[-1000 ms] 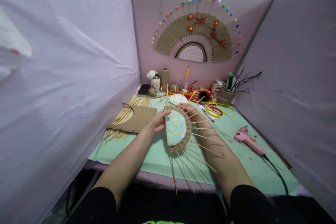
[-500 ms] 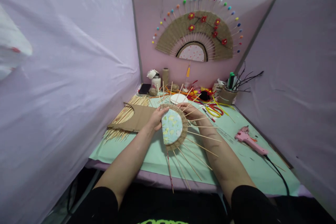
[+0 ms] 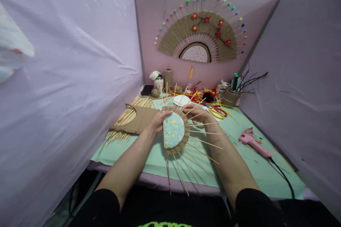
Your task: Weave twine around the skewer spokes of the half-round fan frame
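A half-round fan piece [image 3: 173, 130] with a pale blue patterned cloth centre is held up above the table, its straight side to the left. Woven brown twine [image 3: 183, 146] bands its curved edge, and thin sticks [image 3: 204, 142] fan outward from it. My left hand [image 3: 159, 120] grips the upper left of the piece, thumb on the cloth. At the upper right of the woven edge, my right hand [image 3: 195, 111] is closed in a pinch among the sticks. Whatever lies between its fingertips is too small to make out. Below that hand shows a loop of cord [image 3: 197, 125].
Cut cardboard [image 3: 144, 117] lies over a bundle of sticks [image 3: 119, 127] at left. A pink glue gun [image 3: 254, 142] with a black cable rests at right. Scissors [image 3: 220, 112], a white oval piece [image 3: 182, 100] and jars [image 3: 158, 82] stand behind. A finished fan [image 3: 198, 35] hangs on the back panel.
The fan piece has turned slightly clockwise and shifted a little left, its lower sticks swinging left. My right hand has moved slightly right along the edge. My left hand keeps its grip.
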A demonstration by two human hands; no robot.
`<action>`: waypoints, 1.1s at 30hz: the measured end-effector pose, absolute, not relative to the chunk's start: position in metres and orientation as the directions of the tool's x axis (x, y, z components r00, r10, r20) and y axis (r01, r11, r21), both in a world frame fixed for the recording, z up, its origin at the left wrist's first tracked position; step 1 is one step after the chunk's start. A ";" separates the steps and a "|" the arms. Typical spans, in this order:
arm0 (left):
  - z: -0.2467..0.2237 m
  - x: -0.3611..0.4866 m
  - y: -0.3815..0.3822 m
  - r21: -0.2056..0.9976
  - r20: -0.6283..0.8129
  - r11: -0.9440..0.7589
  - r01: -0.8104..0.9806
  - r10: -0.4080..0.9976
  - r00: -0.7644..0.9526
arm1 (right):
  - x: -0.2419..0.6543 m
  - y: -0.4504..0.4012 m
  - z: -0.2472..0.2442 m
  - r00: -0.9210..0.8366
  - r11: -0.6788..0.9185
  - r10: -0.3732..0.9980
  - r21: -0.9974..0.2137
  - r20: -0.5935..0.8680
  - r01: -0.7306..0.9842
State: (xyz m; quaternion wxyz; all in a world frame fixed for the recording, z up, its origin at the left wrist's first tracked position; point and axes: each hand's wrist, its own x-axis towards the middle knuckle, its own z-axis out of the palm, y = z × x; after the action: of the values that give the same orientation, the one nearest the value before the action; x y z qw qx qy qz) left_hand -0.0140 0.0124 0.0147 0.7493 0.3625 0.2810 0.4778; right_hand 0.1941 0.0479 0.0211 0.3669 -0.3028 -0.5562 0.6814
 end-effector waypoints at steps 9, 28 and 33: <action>0.012 -0.017 0.014 0.818 -0.107 0.272 -0.506 0.938 0.331 | 0.212 0.047 0.019 -0.624 -0.077 0.781 -0.988 0.026 -0.137; 0.010 -0.014 0.016 0.795 -0.082 0.300 -0.527 0.915 0.396 | 0.228 0.060 0.030 -0.160 0.060 0.964 -0.759 0.213 -0.648; 0.008 -0.013 0.017 0.788 -0.085 0.309 -0.532 0.911 0.404 | 0.226 0.063 0.030 -0.079 0.168 0.951 -0.712 0.300 -0.682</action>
State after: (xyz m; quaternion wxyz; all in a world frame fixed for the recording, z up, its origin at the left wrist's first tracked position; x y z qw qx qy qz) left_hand -0.0131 0.0167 0.0076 0.7619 0.3481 0.2719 0.4736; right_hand 0.2262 0.0625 0.0305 0.6565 -0.1717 -0.3912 0.6217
